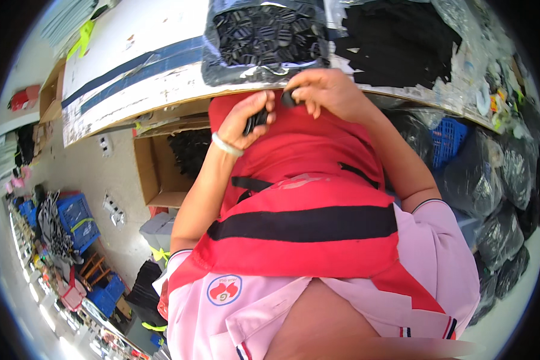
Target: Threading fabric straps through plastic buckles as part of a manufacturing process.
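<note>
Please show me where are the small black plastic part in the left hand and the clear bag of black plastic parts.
Small black plastic part [256,120], head view, its middle.
Clear bag of black plastic parts [264,39], head view, bag centre.

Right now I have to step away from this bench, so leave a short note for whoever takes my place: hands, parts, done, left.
Left hand: fingers closed on a small black clip piece.
Right hand: pinching another black piece at the workbench edge.
Supply: clear bag of black buckles on the bench, black straps beside it.
Done: one piece in each hand.
Left: the two are not yet joined; finished count cannot be told.
</note>
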Action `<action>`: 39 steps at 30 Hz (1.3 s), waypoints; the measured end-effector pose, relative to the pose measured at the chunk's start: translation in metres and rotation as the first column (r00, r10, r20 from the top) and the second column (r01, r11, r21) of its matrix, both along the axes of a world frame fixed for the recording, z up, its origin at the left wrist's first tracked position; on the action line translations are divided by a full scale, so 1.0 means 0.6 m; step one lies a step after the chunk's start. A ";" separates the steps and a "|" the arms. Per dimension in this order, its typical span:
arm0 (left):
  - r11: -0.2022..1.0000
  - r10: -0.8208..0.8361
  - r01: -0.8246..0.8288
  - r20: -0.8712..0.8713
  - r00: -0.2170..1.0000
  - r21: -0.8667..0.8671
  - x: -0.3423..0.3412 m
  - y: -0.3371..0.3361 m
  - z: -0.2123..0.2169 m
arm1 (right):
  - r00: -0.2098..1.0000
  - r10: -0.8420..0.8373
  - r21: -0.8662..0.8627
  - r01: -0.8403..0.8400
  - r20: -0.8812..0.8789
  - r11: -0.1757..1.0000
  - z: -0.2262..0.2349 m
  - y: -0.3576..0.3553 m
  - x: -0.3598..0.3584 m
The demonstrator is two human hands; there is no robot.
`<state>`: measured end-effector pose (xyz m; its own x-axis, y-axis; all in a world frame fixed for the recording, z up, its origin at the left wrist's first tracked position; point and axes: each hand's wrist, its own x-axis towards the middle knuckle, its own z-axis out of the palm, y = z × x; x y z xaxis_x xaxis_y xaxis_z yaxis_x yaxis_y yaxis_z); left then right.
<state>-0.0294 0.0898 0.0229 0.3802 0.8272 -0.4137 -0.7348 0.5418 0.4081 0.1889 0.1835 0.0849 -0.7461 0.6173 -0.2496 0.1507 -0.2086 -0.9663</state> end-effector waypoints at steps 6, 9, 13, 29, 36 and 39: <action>0.976 -0.181 0.215 -0.467 0.866 0.020 0.053 -0.026 0.010 | 0.983 0.146 -0.111 -0.133 0.116 0.985 -0.041 -0.037 0.018; 0.968 -0.247 0.249 -0.247 0.937 -0.023 0.042 -0.033 -0.020 | 0.992 0.035 -0.004 -0.035 0.121 0.999 -0.026 -0.033 0.023; 0.959 0.157 -0.068 0.313 0.937 -0.277 0.043 -0.047 -0.064 | 0.880 -0.442 0.717 0.194 0.174 0.669 -0.044 0.051 0.079; 0.984 0.165 -0.176 -0.348 0.923 -0.001 0.053 -0.030 -0.014 | 0.814 -0.567 0.829 0.228 0.126 0.511 -0.008 0.134 0.088; 0.956 0.289 -0.269 -0.531 0.797 0.117 0.055 -0.028 0.006 | 0.979 -0.156 -0.084 0.167 0.128 0.982 0.028 -0.049 -0.026; 0.947 0.317 -0.285 -0.578 0.752 0.148 0.062 -0.031 0.018 | 0.970 -0.190 -0.245 0.223 0.152 0.944 -0.002 -0.071 -0.035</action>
<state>0.0077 0.0713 0.0336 -0.1958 0.8817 -0.4292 -0.4641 0.3023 0.8326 0.1678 0.1409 0.0837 -0.5620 0.6562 -0.5036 0.1932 -0.4878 -0.8513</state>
